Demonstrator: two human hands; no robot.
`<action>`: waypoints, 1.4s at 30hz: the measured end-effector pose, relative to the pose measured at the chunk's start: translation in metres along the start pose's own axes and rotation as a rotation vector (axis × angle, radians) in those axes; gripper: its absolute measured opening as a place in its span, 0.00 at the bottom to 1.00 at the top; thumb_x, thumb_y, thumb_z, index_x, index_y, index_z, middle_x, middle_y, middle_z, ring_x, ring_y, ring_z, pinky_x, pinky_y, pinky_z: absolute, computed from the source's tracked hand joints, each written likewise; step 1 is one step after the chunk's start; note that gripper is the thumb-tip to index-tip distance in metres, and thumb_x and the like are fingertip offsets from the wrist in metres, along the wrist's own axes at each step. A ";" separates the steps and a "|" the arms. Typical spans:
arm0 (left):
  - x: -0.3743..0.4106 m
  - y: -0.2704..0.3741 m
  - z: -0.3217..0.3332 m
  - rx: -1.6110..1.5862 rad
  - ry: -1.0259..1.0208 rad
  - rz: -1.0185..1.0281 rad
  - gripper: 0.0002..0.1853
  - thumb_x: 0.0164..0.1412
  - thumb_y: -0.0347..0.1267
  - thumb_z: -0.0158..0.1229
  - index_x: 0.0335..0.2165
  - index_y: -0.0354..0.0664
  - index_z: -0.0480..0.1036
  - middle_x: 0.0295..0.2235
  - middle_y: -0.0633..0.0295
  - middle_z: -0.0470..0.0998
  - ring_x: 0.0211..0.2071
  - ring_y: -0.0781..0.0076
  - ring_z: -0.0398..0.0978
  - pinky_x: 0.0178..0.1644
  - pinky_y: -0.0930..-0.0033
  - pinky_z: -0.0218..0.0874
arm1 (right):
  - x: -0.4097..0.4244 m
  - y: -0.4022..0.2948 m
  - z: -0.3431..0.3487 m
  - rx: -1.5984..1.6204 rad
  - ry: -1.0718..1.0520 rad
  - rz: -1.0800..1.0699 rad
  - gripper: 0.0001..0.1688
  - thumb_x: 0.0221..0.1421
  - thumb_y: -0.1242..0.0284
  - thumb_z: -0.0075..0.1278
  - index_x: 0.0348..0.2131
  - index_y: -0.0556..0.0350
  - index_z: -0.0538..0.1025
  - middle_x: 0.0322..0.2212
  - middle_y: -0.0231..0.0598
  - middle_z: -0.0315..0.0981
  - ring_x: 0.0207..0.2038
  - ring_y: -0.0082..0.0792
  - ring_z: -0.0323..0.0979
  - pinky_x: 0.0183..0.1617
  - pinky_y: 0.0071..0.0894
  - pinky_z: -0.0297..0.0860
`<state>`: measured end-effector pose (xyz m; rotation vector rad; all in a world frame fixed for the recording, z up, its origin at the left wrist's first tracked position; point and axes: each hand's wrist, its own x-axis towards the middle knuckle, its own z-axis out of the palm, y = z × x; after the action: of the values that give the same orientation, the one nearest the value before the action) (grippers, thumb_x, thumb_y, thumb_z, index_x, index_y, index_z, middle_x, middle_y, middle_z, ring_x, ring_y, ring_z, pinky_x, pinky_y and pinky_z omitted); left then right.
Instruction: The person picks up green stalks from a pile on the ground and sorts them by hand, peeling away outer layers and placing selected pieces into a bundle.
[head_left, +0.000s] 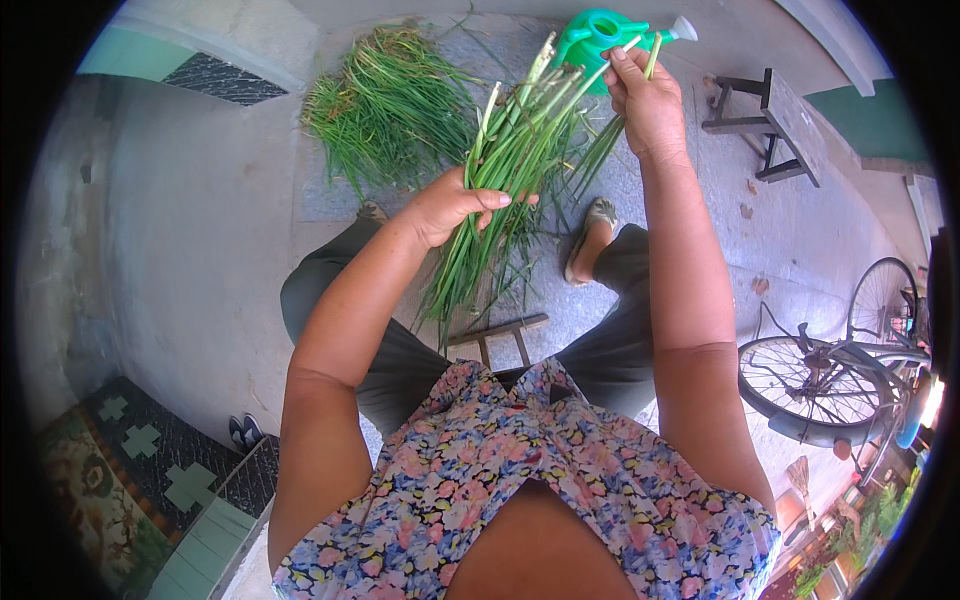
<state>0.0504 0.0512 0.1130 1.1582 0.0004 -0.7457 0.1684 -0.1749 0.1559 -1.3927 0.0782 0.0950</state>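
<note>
A thick bunch of long green leafy stalks (517, 142), probably garlic chives, is gripped around its middle by my left hand (457, 206). Its pale cut ends point up and away from me, while the leaf tips hang towards my lap. My right hand (645, 97) pinches a few separate stalks (600, 154) near their pale ends, to the right of the bunch. On the floor beyond my left hand lies a large loose heap of the same greens (390, 105), with some yellowed and brown leaves among it.
A green plastic watering can (581, 49) stands behind my right hand. To the right are a small wooden stool (787, 127), dry leaves and a bicycle (817, 382). Between my knees is a wooden frame piece (517, 326). Dark shoes (245, 431) sit at the left, by a wall.
</note>
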 end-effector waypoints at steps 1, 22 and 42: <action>0.001 -0.001 0.000 -0.002 -0.003 -0.008 0.20 0.50 0.31 0.56 0.44 0.39 0.69 0.34 0.57 0.77 0.21 0.83 0.66 0.23 0.81 0.56 | 0.000 0.000 -0.002 -0.011 0.038 -0.028 0.10 0.58 0.69 0.46 0.32 0.57 0.74 0.17 0.22 0.63 0.16 0.12 0.52 0.17 0.14 0.47; 0.007 -0.019 -0.026 0.089 0.216 0.013 0.15 0.49 0.29 0.59 0.37 0.37 0.68 0.26 0.59 0.75 0.21 0.78 0.68 0.23 0.78 0.58 | 0.019 -0.013 -0.071 0.153 0.284 -0.133 0.10 0.60 0.70 0.44 0.30 0.57 0.72 0.16 0.24 0.61 0.15 0.14 0.49 0.19 0.16 0.46; 0.030 -0.034 -0.064 -0.299 0.880 0.196 0.07 0.49 0.22 0.53 0.31 0.40 0.70 0.23 0.61 0.74 0.23 0.76 0.67 0.26 0.75 0.55 | -0.050 -0.047 0.005 0.158 0.032 -0.506 0.08 0.58 0.73 0.46 0.29 0.61 0.72 0.18 0.28 0.64 0.19 0.15 0.57 0.21 0.14 0.52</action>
<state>0.0792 0.0811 0.0469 1.0950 0.7015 -0.0143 0.1236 -0.1788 0.2083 -1.2196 -0.2365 -0.3482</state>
